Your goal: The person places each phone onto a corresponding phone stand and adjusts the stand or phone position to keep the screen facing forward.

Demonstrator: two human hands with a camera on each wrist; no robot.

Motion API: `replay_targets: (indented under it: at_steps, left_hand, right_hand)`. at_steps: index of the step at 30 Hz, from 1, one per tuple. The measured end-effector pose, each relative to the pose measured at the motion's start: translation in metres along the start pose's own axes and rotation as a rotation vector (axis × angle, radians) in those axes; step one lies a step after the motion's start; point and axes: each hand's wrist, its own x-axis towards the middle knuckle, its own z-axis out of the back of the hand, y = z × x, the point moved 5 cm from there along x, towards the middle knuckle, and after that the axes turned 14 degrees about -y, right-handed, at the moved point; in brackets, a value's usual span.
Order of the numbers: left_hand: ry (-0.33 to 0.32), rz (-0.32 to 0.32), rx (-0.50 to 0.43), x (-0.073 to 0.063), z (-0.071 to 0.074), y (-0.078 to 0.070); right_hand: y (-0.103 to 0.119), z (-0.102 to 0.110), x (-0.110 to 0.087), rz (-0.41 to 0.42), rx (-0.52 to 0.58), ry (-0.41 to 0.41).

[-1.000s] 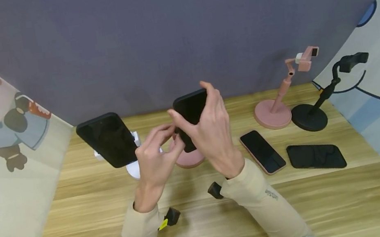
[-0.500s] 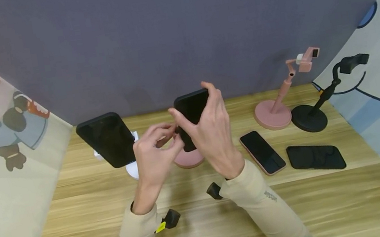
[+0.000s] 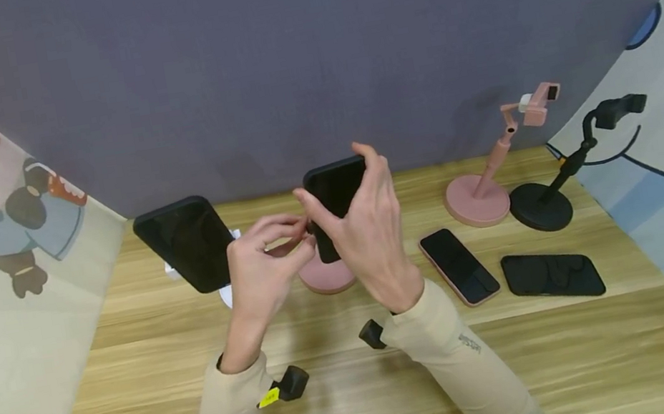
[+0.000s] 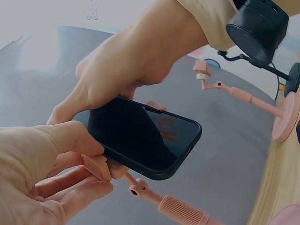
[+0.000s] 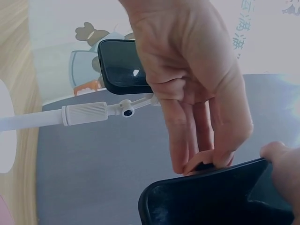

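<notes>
My right hand (image 3: pixel 371 230) grips a black phone (image 3: pixel 331 200) by its edges, thumb on one side and fingers on the other, screen facing me. Beside the phone's left edge, my left hand (image 3: pixel 265 261) pinches the pink clamp (image 4: pixel 96 166) of a phone stand between thumb and fingers. In the right wrist view the clamp (image 5: pixel 199 161) sits right at the phone's edge. Below the phone, the stand's pink stem (image 4: pixel 180 211) shows in the left wrist view, and its round pink base (image 3: pixel 324 273) rests on the table. The phone's back is hidden in the head view.
Left of my hands, another black phone (image 3: pixel 184 245) is mounted on a white stand (image 5: pixel 86 114). To the right stand a pink phone stand (image 3: pixel 477 198) and a black one (image 3: pixel 540 206). A pink-cased phone (image 3: pixel 459 266) and a black phone (image 3: pixel 553 273) lie before them.
My left hand and wrist have shifted slightly left, with the fingertips still at the clamp. The right hand and its phone have hardly moved.
</notes>
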Motion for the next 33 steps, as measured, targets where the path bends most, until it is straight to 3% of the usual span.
replay_targets:
  at_steps: [9,33]
  left_hand:
    - [0.029,0.052,-0.002,0.0002,0.0016,-0.0014]
    - [0.009,0.073,-0.009,-0.0039,0.0015,0.0005]
  right_hand:
    - [0.0003,0.0003,0.0001,0.023,0.005,-0.025]
    - [0.0021,0.0005,-0.0019,0.018,0.033,-0.008]
